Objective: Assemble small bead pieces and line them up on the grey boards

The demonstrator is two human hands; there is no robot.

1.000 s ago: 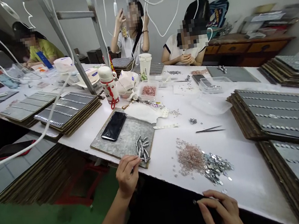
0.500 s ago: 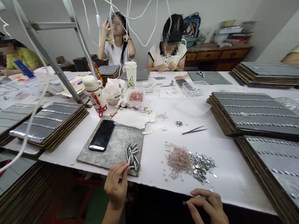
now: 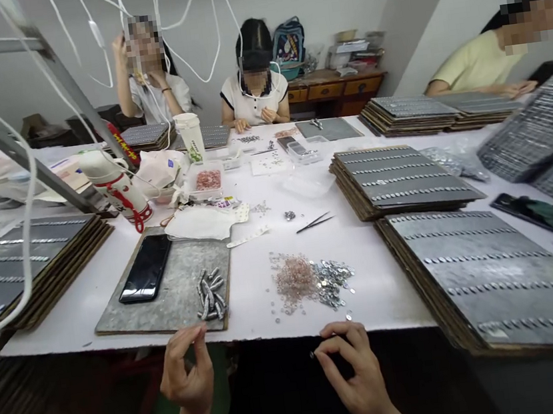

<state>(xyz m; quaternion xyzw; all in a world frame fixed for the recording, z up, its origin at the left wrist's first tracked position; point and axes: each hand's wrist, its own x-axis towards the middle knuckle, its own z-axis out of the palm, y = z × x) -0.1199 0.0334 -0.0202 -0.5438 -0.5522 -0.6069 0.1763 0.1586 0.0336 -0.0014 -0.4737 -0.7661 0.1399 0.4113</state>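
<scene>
My left hand (image 3: 189,375) hovers just below the near table edge with thumb and forefinger pinched; whether anything is between them is too small to tell. It is nearest a cluster of silver pieces (image 3: 210,294) on a grey board (image 3: 177,300), where a black phone (image 3: 145,268) also lies. My right hand (image 3: 354,372) is at the table edge, fingertips pinched on a tiny dark piece (image 3: 312,354). Just beyond it lie a heap of pink beads (image 3: 294,279) and silver sequins (image 3: 334,275) on the white table (image 3: 375,269). Tweezers (image 3: 314,222) lie farther back.
Stacks of boards with rows of silver pieces stand at right (image 3: 491,274), behind it (image 3: 401,178) and at left (image 3: 11,266). A white flask (image 3: 115,186), a cup (image 3: 191,137) and a tub of pink beads (image 3: 207,178) sit mid-table. White cables hang overhead. Three people sit at the far side.
The view has swung to the right. My left hand has drawn back from the silver pieces on the board to below the table edge. My right hand stays at the edge.
</scene>
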